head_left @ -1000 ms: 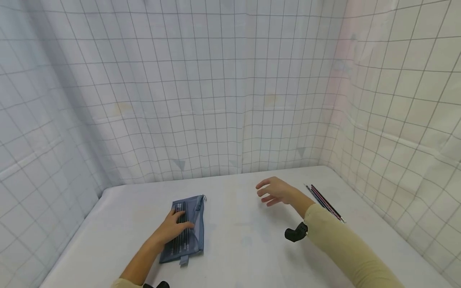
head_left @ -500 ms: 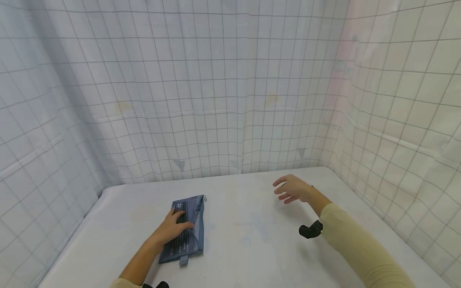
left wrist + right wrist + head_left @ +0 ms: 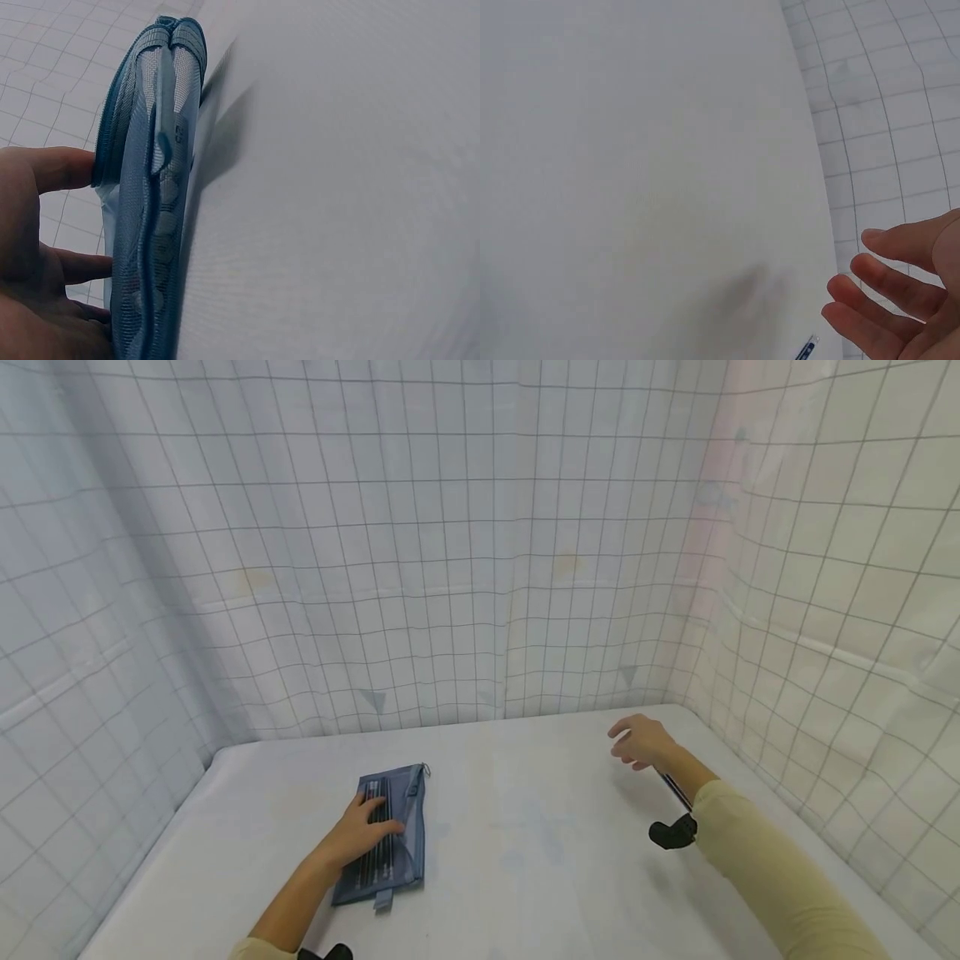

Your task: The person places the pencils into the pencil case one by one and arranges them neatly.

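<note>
Mesh pencil case (image 3: 411,853) holds pencils (image 3: 377,862); left hand (image 3: 358,838) atop, right hand (image 3: 642,742) near table's (image 3: 510,835) far-right corner; both grips apart.

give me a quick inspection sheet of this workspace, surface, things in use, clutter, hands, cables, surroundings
Surface: flat white tabletop with faint bluish patches.
Job's things: blue rectangular mesh zip case lying flat, slender dark sticks showing through it; more thin dark sticks on the tabletop, partly hidden by the right arm. Likely pens or pencils.
Clutter: nothing seen.
Hands: left hand rests on the case, fingers spread; right hand is held above the tabletop, fingers loosely bent, holding nothing visible.
Cables: nothing seen; a black device sits at the right wrist.
Surroundings: white fabric curtains with a dark grid pattern, behind and at both sides.
</note>
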Motion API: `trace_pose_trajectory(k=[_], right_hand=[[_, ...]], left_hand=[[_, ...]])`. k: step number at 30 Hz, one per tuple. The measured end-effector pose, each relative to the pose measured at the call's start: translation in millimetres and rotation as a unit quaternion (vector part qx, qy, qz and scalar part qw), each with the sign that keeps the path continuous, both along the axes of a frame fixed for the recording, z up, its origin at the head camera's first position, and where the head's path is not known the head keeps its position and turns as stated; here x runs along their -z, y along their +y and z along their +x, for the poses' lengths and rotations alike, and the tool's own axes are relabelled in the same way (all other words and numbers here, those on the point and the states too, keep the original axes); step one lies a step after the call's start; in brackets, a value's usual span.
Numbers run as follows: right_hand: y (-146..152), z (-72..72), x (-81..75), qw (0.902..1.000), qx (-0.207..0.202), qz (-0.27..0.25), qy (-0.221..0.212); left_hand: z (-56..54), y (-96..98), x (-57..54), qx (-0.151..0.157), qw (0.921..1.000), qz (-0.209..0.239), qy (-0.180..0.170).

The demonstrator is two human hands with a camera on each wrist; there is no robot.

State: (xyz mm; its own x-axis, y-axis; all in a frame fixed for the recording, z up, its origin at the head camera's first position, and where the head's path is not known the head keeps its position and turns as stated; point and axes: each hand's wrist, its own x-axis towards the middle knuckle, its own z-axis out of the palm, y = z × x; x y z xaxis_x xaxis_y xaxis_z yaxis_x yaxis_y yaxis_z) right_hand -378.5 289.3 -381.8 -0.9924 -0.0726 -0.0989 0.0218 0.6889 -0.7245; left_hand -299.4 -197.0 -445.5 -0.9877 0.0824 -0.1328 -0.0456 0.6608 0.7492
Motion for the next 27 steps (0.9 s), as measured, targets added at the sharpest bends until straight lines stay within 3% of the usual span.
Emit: trace_pose_trajectory(k=[14,22,27], right_hand=[[56,10.2,14.9,0.9961,0.006,0.08,0.035],[71,10.5,28.4,0.9863,-0.007,0.158,0.047],[74,9.8,35.9,0.9845,0.005,0.17,0.043]], left_hand=[[0.6,0.1,0.0,-0.002,1.0,0.0,-0.001],[1.4,0.5,1.3,-0.007,0.9999,0.006,-0.005],[1.5,0.4,0.9,-0.007,0.9999,0.008,-0.008]])
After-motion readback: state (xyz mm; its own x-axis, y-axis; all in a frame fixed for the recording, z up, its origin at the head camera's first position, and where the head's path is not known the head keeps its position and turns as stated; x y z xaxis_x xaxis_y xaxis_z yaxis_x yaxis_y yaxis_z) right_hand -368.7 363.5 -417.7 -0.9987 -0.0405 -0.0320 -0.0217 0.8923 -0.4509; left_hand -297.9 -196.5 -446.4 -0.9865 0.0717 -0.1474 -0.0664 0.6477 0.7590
